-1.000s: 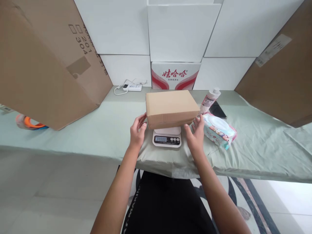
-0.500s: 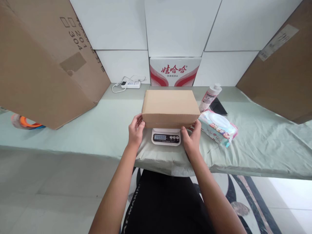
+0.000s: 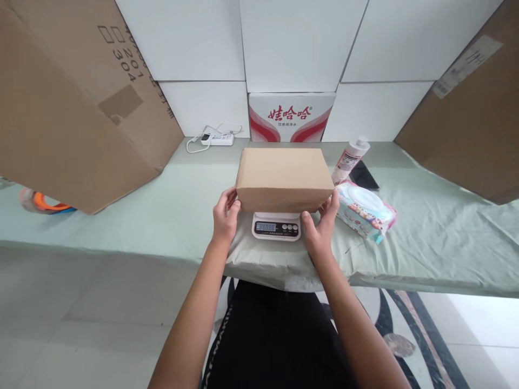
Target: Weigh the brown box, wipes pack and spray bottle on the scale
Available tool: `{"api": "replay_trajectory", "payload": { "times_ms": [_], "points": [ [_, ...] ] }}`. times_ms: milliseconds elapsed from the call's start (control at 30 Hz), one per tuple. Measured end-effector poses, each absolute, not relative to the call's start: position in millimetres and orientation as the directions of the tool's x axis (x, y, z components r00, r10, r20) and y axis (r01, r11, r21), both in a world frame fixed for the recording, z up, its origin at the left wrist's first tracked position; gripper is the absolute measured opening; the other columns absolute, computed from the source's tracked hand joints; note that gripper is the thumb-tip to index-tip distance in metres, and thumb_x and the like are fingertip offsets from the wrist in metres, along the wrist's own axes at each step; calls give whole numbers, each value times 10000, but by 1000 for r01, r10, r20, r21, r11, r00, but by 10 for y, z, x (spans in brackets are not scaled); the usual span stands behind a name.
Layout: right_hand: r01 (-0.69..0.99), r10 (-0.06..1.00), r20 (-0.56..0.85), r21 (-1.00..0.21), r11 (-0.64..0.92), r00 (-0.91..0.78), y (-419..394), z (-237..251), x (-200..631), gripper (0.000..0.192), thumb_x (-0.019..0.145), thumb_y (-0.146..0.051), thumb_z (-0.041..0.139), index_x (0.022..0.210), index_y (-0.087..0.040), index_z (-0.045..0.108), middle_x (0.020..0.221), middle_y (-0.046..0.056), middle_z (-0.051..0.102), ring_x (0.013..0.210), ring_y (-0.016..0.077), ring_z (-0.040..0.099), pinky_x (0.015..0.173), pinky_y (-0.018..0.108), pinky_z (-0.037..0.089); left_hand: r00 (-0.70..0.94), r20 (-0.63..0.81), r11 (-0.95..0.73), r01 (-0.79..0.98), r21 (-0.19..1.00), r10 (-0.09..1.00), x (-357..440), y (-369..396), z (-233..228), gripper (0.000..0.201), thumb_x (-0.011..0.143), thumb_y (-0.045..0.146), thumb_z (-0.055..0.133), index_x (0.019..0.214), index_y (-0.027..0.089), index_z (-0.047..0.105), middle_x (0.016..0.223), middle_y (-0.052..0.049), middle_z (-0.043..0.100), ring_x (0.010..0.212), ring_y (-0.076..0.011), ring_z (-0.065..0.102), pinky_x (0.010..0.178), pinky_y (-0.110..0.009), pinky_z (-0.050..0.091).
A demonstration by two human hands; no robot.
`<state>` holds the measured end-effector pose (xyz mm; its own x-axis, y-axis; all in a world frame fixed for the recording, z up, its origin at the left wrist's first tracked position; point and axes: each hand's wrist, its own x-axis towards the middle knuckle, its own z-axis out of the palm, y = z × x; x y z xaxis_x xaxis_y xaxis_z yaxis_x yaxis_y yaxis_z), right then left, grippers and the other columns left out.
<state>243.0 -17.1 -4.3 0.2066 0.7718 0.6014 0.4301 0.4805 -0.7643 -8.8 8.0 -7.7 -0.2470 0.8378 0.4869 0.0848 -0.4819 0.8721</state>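
Left grip: the left hand [image 3: 225, 217] is cupped against the near left corner of the cardboard box [image 3: 284, 175], fingers curled onto its left side, grasping it.
Right grip: the right hand [image 3: 320, 229] presses the box's near right corner, thumb under the front edge and fingers up its right side, grasping it.
Box: closed, plain brown, level, held between the two hands and sitting over the scale [image 3: 277, 226]; whether its weight rests fully on the platform cannot be told.
Scale: white, directly between the two hands and just below the box; its front panel with a lit display and three round buttons shows between the wrists. The digits are too small to read.
Tabletop: the tabletop [image 3: 170, 216] is covered in a pale green cloth, wrinkled to the right of the right hand.
Right of the right grip: a wipes pack [image 3: 365, 210] lies just beside the fingers; beyond it a white bottle [image 3: 349, 158] leans near the box's far right corner, with a dark flat object [image 3: 365, 175] next to it.
Beyond the box: a red-and-white carton [image 3: 291, 124] stands against white blocks.
Far left of the left grip: a power strip [image 3: 217, 140] with its cord, and a large tilted carton [image 3: 73, 102].
Far right: another large brown carton [image 3: 470, 119].
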Motion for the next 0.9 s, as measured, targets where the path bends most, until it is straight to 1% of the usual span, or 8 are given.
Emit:
{"api": "replay_trajectory", "payload": {
  "times_ms": [200,367,567,733,900],
  "points": [
    [402,761,617,-760,511,201,-154,-63,2445,899,977,-471,584,1713,-286,102,1589,181,480,1441,320,527,1163,576,474,-246,517,-521,56,852,820,-86,58,-85,491,961,510,665,1360,225,695,1404,-134,729,1379,-311,654,1132,-456,568],
    [365,732,649,-745,558,206,-125,-104,2449,937,957,-493,636,1716,-351,106,1549,144,520,1390,315,572,1139,600,489,-230,531,-527,86,846,815,-89,59,-91,476,963,489,674,1360,227,702,1391,-129,741,1332,-303,689,1119,-456,580],
    [357,735,647,-748,559,205,-128,-112,2458,907,961,-487,639,1710,-383,139,1571,130,499,1420,331,545,1149,615,474,-231,540,-527,119,842,810,-97,73,-111,481,962,509,669,1347,222,704,1346,-130,762,1292,-304,713,1089,-458,599],
    [355,739,641,-753,554,206,-135,-97,2457,896,956,-470,645,1701,-379,157,1553,131,513,1398,327,562,1135,615,485,-230,549,-536,124,835,803,-94,78,-114,475,968,509,661,1344,221,702,1327,-134,766,1271,-305,722,1073,-456,603],
    [358,728,650,-747,560,219,-145,-90,2454,886,949,-489,651,1691,-390,176,1584,129,482,1429,332,537,1130,600,493,-240,550,-528,155,835,800,-99,75,-113,485,960,514,667,1339,214,704,1312,-135,769,1261,-308,724,1069,-458,599]
  ]
}}
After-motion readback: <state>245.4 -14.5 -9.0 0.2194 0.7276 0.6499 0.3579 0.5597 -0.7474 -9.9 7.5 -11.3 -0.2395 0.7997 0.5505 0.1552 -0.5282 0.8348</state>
